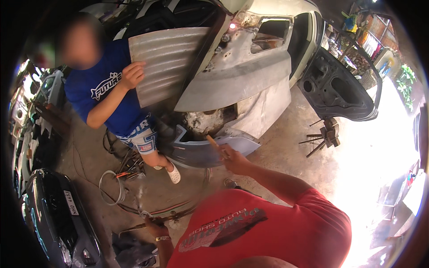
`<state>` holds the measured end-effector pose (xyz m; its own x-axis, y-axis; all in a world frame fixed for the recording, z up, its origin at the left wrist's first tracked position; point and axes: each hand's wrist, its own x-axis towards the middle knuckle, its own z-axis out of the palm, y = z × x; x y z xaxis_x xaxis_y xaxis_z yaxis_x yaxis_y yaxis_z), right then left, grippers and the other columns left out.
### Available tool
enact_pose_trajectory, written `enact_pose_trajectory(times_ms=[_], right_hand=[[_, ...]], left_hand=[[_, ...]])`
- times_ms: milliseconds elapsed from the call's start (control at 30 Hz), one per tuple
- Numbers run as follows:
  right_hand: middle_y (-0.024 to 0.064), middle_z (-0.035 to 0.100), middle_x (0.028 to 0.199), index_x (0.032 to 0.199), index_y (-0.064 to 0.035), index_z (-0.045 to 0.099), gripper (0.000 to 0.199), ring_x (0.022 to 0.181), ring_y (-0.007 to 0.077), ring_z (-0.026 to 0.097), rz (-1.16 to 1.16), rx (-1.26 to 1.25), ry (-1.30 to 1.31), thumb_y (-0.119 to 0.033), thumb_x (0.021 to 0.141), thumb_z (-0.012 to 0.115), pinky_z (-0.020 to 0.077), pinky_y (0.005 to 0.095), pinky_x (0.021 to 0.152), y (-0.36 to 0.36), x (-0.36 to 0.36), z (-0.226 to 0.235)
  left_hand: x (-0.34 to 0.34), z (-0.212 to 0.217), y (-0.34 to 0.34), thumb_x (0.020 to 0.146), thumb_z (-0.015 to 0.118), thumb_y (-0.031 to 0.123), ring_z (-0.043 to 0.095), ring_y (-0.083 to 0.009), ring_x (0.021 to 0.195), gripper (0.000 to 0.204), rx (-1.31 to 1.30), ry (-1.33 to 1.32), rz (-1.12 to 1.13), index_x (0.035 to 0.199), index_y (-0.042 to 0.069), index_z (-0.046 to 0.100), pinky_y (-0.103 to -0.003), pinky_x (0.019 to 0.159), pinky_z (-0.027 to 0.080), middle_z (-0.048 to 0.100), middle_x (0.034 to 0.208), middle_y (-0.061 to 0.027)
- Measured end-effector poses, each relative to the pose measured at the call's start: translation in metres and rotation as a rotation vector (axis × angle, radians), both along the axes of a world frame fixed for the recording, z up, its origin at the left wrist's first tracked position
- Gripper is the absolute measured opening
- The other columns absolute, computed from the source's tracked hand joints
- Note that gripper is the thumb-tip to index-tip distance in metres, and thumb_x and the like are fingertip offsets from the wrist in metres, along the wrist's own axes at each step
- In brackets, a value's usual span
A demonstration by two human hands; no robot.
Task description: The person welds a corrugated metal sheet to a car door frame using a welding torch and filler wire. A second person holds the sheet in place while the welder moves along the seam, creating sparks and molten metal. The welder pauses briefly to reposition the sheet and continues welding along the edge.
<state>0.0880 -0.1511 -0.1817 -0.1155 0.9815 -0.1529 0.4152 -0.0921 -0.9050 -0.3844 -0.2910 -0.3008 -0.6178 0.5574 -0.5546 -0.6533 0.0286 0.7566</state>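
My right hand (pixel 230 160) is closed around a short light-brown wooden piece (pixel 212 141), possibly a tool handle, in front of the opened rear corner of a car body. Its far end points at the bluish bumper (pixel 196 152) and the rusty cavity (pixel 203 121) behind it. Low on the left, my left hand (pixel 156 228) grips a thin gas torch (pixel 173 217) with a bent tip and small valves; hoses run beside it. Above, the bare grey body panel (pixel 241 85) has a small glowing spot on its upper part.
A co-worker in a blue shirt (pixel 105 85) stands at left, one hand on a corrugated metal sheet (pixel 172 60). A detached black car door (pixel 337 85) is at right, near a metal stand (pixel 328 134). A black bumper (pixel 58 214), coiled hose (pixel 107 196) and tools lie at lower left.
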Motion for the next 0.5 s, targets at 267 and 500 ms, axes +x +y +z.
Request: enact_pose_trajectory(times_ms=[267,500], right_hand=[[0.0219,0.067,0.124,0.166,-0.0223,0.025,0.075,0.089,0.0434,0.072,0.177,0.269,-0.562,-0.004,0.100,0.056,0.0595,0.0541,0.075,0.059,0.097,-0.016],[0.0172,0.068,0.113,0.162,-0.0178,0.038,0.071,0.077,0.0356,0.073,0.501,0.590,-0.612,-0.005,0.097,0.062,0.0629,0.0469,0.067,0.057,0.137,0.122]], left_hand=[[0.033,-0.029,0.015,0.096,0.073,0.035,0.051,-0.0159,0.064,0.028,-0.048,0.027,0.009,0.092,0.013,0.056,-0.035,0.062,0.047,0.054,0.080,-0.0007],[0.121,-0.020,0.010,0.096,0.074,0.033,0.055,-0.0190,0.068,0.030,-0.067,0.043,0.197,0.093,0.009,0.055,-0.036,0.062,0.051,0.056,0.083,-0.0040]])
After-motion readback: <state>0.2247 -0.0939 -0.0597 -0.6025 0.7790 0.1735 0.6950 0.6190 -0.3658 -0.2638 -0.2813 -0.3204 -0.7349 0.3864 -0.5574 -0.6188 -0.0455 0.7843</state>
